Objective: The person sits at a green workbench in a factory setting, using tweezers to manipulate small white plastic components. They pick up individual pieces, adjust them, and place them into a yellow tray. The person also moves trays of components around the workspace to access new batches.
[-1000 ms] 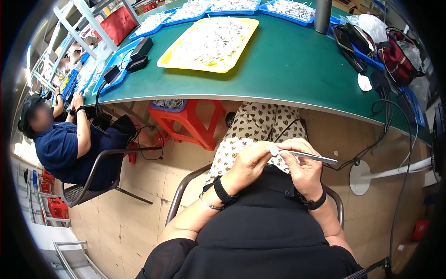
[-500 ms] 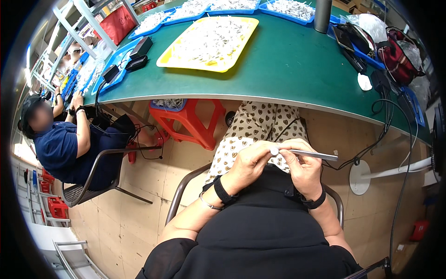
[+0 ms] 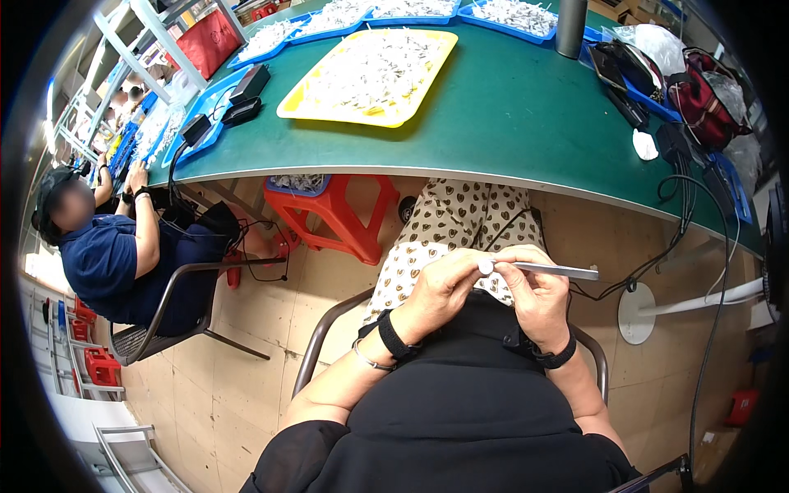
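Above my lap, my left hand [image 3: 436, 289] and my right hand [image 3: 539, 306] meet at the fingertips. A small whitish round piece [image 3: 486, 267] is pinched in my left fingers. My right hand is closed around a slim, flat grey metal tool [image 3: 569, 272], its free end pointing right. The tool's other end is hidden by my fingers, and I cannot tell whether it touches the round piece. On the green table [image 3: 509, 123] ahead stands a yellow tray [image 3: 393, 123] heaped with small white and grey parts [image 3: 370, 76].
Blue trays [image 3: 415, 21] of similar parts line the table's far side, beside a grey cylinder [image 3: 570, 29]. At right lie bags [image 3: 708, 103] and black cables [image 3: 686, 185]. A red stool [image 3: 345, 234] stands below the table edge. A co-worker [image 3: 111, 255] sits at left.
The free end of the metal tool has tilted very slightly. Both hands keep the same place and grip.
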### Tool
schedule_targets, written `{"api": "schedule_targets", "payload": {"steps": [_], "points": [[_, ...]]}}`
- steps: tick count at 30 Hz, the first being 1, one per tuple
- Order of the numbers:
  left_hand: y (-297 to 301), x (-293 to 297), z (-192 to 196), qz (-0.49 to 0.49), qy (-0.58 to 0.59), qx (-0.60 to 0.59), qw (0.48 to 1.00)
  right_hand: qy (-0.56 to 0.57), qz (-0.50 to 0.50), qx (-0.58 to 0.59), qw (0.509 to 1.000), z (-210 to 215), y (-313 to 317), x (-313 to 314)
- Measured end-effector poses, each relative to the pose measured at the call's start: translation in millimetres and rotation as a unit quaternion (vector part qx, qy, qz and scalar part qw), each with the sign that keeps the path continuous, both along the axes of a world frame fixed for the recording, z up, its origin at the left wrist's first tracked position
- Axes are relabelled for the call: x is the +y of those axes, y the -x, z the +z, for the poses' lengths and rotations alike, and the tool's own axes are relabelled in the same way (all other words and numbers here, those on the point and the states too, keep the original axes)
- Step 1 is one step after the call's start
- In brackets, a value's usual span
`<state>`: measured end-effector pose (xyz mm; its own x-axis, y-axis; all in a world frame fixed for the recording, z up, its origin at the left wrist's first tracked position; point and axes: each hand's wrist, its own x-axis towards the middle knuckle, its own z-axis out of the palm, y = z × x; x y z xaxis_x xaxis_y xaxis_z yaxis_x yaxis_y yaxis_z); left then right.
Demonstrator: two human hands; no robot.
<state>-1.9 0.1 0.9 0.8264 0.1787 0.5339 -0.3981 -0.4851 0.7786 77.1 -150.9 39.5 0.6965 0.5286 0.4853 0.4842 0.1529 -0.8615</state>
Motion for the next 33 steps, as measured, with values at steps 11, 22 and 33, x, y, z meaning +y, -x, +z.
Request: {"api": "schedule_targets", "payload": {"steps": [11,22,33], "points": [[0.6,-0.8,0.3,-0.004,-0.014,0.006,1.000,0.007,0.003,-0.024,1.000,2.9,-0.7,0.3],[1.0,-0.8,-0.4,-0.007,-0.030,0.012,0.999,0.067,-0.016,-0.163,0.984,11.1,-2.4,-0.6],[1.3,0.9,0.6,-0.020,0.044,0.018,0.999,-0.038,0.018,0.047,0.998,0.9,-3.4,-2.3]]}}
